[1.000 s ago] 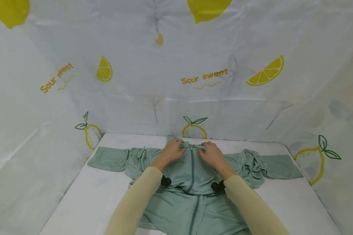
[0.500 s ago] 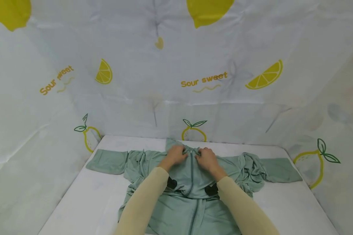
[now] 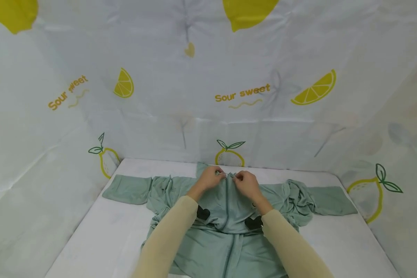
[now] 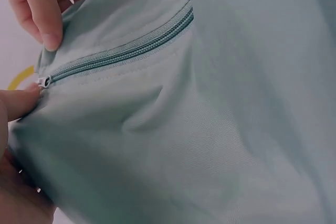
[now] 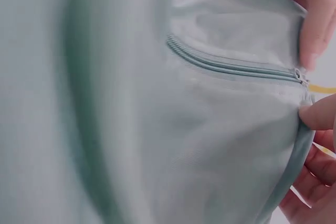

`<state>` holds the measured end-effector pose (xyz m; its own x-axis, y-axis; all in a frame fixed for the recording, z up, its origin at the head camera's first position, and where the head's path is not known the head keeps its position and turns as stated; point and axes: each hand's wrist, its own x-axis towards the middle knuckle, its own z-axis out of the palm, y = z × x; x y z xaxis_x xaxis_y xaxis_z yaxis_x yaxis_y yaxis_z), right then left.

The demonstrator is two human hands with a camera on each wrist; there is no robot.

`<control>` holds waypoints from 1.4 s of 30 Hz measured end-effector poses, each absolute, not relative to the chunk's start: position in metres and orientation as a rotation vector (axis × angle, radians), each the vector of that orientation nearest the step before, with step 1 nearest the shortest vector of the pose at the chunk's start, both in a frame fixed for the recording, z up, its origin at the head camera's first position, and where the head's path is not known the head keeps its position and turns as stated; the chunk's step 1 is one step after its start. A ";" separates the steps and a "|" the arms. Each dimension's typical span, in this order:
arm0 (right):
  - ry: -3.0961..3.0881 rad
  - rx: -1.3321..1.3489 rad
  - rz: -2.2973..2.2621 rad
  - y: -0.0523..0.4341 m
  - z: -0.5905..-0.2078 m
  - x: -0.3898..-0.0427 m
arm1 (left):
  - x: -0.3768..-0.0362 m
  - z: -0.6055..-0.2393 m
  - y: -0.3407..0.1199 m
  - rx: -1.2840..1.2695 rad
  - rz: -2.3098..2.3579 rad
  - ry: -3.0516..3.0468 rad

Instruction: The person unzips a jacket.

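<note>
A pale green zip-up jacket [image 3: 208,247] lies front up, with its sleeves spread to both sides. At the top of its zipper [image 4: 131,53], my left hand [image 3: 210,178] grips the neck edge, the thumb right at the silver zipper slider [image 4: 44,82]. Close by on the other side of the zipper, my right hand [image 3: 246,183] pinches the neck edge, thumb in front and fingers curled behind the cloth, as the right wrist view shows. The neck edge is lifted toward me between the hands. Black heart patches [image 3: 253,222] sit on the chest, partly behind the forearms.
The jacket rests on a white table [image 3: 100,235]. A left cuff [image 3: 127,189] and a right cuff [image 3: 330,200] reach toward the table's sides. Behind and beside the table hangs a white curtain [image 3: 166,85] printed with lemons.
Both hands have gone from lying on the neck area to gripping its edge, close to the zipper top. The left hand has moved in to the slider. The chest cloth has shifted slightly.
</note>
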<state>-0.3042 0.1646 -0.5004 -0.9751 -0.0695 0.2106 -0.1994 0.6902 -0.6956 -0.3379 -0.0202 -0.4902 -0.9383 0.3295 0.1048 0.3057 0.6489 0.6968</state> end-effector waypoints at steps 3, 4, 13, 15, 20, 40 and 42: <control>-2.720 0.225 1.188 0.166 -0.494 -0.301 | -0.336 -0.486 -0.022 0.523 1.222 2.802; -2.717 0.230 1.200 0.167 -0.492 -0.300 | -0.335 -0.485 -0.023 0.522 1.240 2.786; -2.659 0.254 1.260 0.173 -0.486 -0.290 | -0.326 -0.481 -0.031 0.674 1.316 2.739; -2.638 0.268 1.258 0.173 -0.486 -0.286 | -0.321 -0.479 -0.031 0.692 1.314 2.735; -2.521 0.331 1.138 0.168 -0.483 -0.276 | -0.315 -0.476 -0.030 0.677 1.376 2.726; -2.564 0.162 1.394 0.145 -0.471 -0.266 | -0.309 -0.474 -0.026 0.722 1.594 2.672; -2.549 0.169 1.410 0.145 -0.470 -0.266 | -0.309 -0.473 -0.026 0.715 1.604 2.677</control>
